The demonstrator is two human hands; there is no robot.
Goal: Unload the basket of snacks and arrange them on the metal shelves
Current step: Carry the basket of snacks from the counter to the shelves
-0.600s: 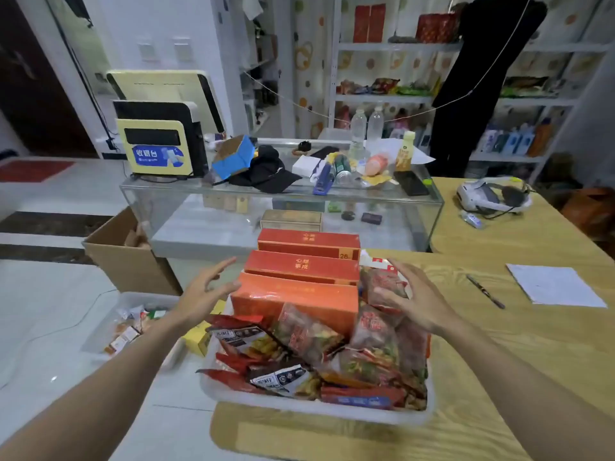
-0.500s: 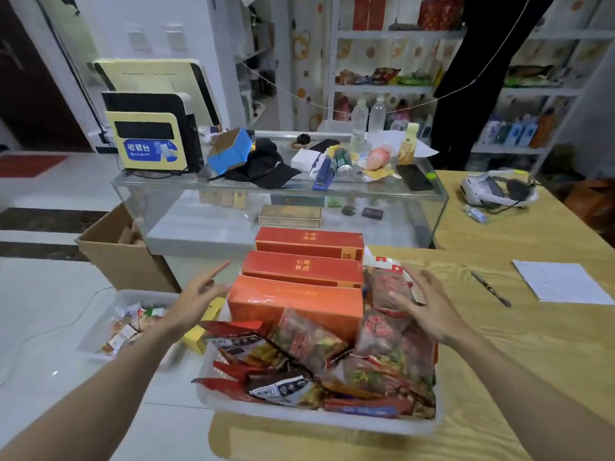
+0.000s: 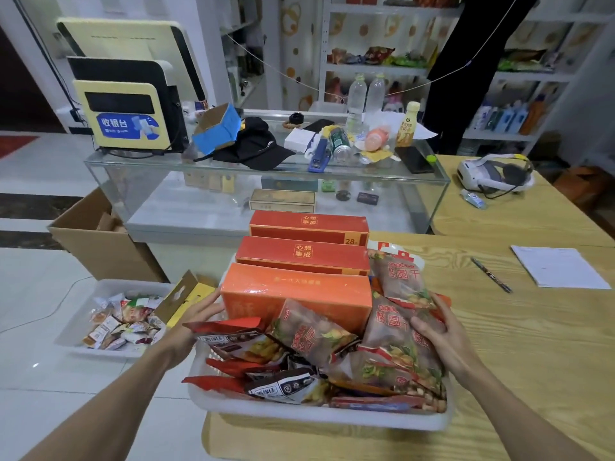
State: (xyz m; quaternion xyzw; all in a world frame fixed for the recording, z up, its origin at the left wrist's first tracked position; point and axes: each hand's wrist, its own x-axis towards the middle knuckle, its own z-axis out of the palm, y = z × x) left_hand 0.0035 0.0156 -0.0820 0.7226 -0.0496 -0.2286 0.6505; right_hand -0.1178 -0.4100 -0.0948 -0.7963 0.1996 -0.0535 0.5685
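Note:
A white basket sits on the near corner of the wooden table, overhanging its left edge. It holds an orange box, two red boxes behind it, and several snack bags. My left hand lies with straight fingers against the left end of the orange box, at the basket's side. My right hand grips a clear longan bag at the basket's right side, thumb on top and fingers curled round its edge. The white metal shelves stand at the back, partly stocked.
A glass counter with a till and clutter stands just beyond the basket. On the floor to the left are a second snack tray and an open cardboard box. A person in black stands before the shelves. Paper, a pen and a headset lie on the table.
Both hands have closed in on the basket: the left moved right to the orange box's end, the right came down onto the bags at the right side.

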